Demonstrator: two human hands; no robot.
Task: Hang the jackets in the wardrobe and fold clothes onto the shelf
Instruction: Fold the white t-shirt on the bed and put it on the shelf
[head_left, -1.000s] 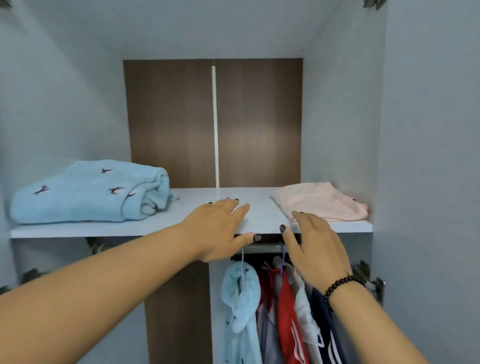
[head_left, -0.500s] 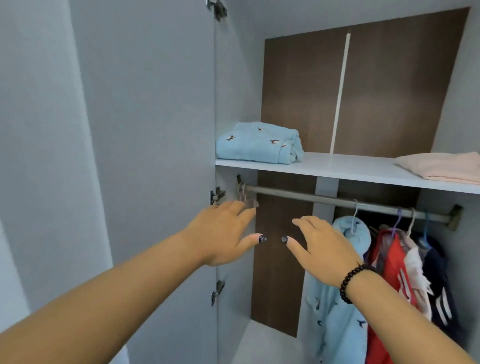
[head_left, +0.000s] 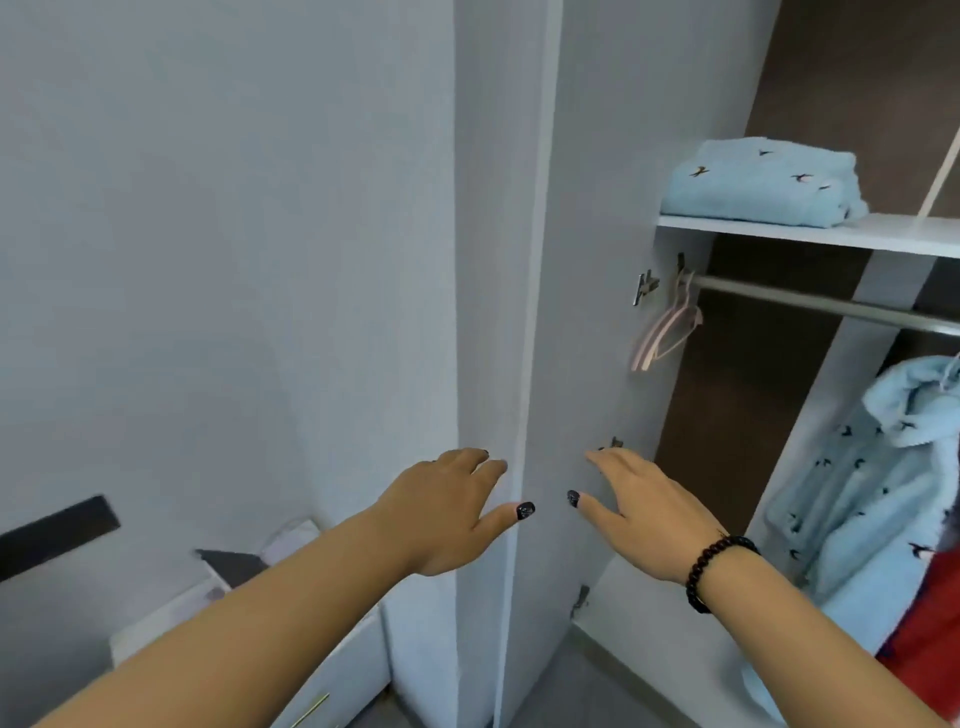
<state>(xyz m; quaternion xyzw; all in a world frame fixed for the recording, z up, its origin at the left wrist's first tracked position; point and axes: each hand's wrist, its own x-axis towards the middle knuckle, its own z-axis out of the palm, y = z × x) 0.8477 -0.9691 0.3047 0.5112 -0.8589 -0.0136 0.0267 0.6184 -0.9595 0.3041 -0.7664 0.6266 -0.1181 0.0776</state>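
Grey door edge (head_left: 488, 364) is where both hands are right now, either side of it. Left hand (head_left: 447, 512) is out flat with fingers relaxed and spread, holding nothing; right hand (head_left: 641, 506) is the same, empty and loosely spread, bead bracelet (head_left: 714, 571) on the wrist. Out from there: a bare pink hanger (head_left: 665, 327) sits at the left end of the rail (head_left: 810, 301), a fluffy blue jacket (head_left: 878, 483) hangs further right, and a folded blue garment (head_left: 758, 182) lies at the left end of the shelf (head_left: 883, 236). Looks like a between-items moment to me. Next move is probably going to fetch another piece of clothing, or taking hold of that door.
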